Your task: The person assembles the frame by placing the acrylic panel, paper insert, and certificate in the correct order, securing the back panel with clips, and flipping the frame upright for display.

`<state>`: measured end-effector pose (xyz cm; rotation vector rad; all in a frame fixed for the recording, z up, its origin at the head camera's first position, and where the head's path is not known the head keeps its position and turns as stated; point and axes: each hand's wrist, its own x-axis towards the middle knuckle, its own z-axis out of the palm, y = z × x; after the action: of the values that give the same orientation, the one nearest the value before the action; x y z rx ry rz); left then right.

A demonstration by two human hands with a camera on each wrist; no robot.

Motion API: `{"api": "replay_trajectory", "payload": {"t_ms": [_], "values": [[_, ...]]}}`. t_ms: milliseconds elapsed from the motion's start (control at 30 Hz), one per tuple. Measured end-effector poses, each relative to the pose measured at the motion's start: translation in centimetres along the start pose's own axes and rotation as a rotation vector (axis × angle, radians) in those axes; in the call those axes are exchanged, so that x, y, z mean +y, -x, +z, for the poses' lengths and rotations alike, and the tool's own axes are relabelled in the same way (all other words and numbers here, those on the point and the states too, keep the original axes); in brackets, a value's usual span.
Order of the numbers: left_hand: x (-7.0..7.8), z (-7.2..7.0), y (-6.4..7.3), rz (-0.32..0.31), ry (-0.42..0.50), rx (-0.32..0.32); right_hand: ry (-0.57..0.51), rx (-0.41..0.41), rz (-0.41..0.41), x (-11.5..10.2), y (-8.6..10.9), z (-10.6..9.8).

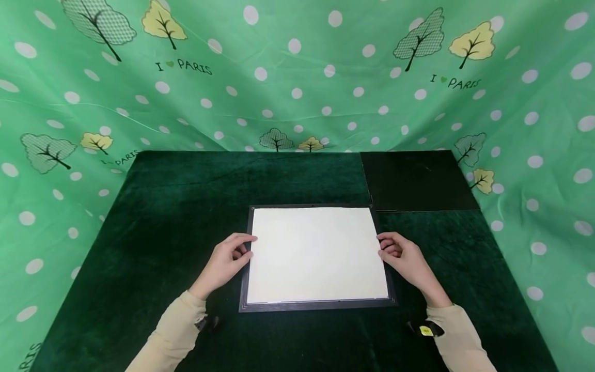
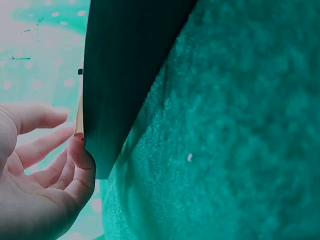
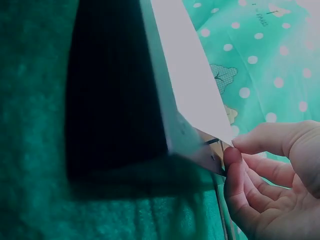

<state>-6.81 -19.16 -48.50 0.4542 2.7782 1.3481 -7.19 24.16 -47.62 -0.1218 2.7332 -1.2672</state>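
A white sheet [image 1: 316, 256] lies in a dark picture frame [image 1: 321, 306] at the near middle of the table. At the sheet's left edge, my left hand [image 1: 225, 263] pinches with thumb and forefinger. My right hand [image 1: 410, 263] holds the opposite edge the same way. In the right wrist view, the sheet [image 3: 190, 70] rises above the frame's side wall, its edge between the fingertips. The left wrist view shows the frame's dark side [image 2: 130, 60], with a thin tan strip [image 2: 79, 120] beside the left fingers. The frame's underside is hidden.
Dark green velvet cloth [image 1: 153, 232] covers the table. A flat black panel [image 1: 418, 181] lies at its back right corner. Green dotted fabric [image 1: 297, 67] hangs behind and along both sides of the table.
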Motion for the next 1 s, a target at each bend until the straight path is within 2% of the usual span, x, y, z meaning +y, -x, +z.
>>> {"api": "replay_trajectory", "payload": {"t_ms": [200,500,633,800,1000], "values": [[0.4,0.0,0.2,0.007,-0.043,-0.003,0.024,0.005,-0.013,-0.2,0.0,0.2],[-0.1,0.3,0.6,0.015,-0.043,-0.002,0.100,-0.012,-0.038,0.1,0.3,-0.2],[-0.4,0.4,1.0,-0.008,-0.016,-0.028,0.150,-0.015,-0.072,0.5,0.3,-0.3],[-0.4,0.5,1.3,-0.049,0.021,-0.048,0.113,-0.050,-0.070,1.0,0.3,-0.2],[-0.3,0.5,1.4,-0.117,0.040,-0.020,0.122,-0.068,-0.091,1.0,0.1,0.0]]}}
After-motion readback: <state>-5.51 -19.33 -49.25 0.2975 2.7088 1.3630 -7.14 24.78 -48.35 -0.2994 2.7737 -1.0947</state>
